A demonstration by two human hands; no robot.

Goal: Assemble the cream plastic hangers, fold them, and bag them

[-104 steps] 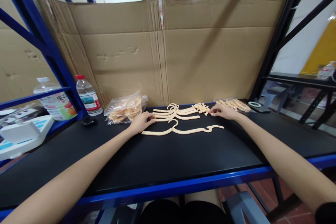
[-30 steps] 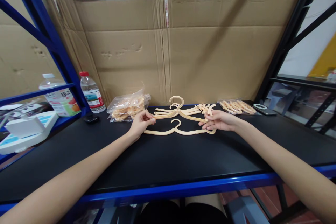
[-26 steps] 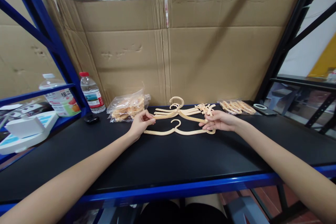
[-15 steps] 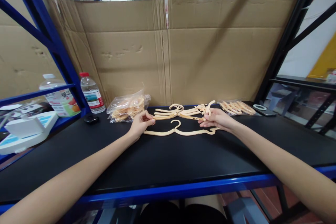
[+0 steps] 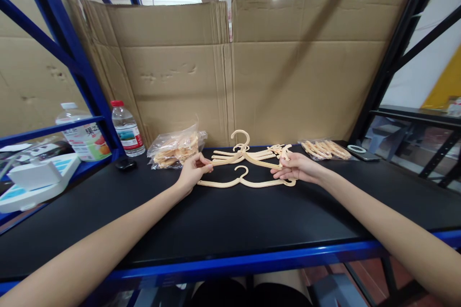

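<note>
Between my two hands a cream plastic clothes hanger [image 5: 264, 161] is held up, its hook pointing upward. My left hand [image 5: 193, 171] pinches its left end with thumb and fingers. At the other end my right hand [image 5: 296, 167] has its fingers closed around the tip. A second clothes hanger [image 5: 223, 184] lies flat on the black tabletop [image 5: 237, 216], just nearer to me than the held one. Behind the held hanger, more cream hangers [image 5: 268, 153] lie in a pile, partly hidden by it.
A clear bag of hangers [image 5: 176, 148] lies at the back left, and another bagged bundle [image 5: 326, 148] at the back right beside a phone [image 5: 363, 152]. A red-capped bottle [image 5: 127, 129] and a black mouse [image 5: 125, 163] stand left. Cardboard [image 5: 288, 86] walls the back.
The held hanger has turned so its hook now stands upright above the pile, where it was lower before. Both hands stay in nearly the same place.
</note>
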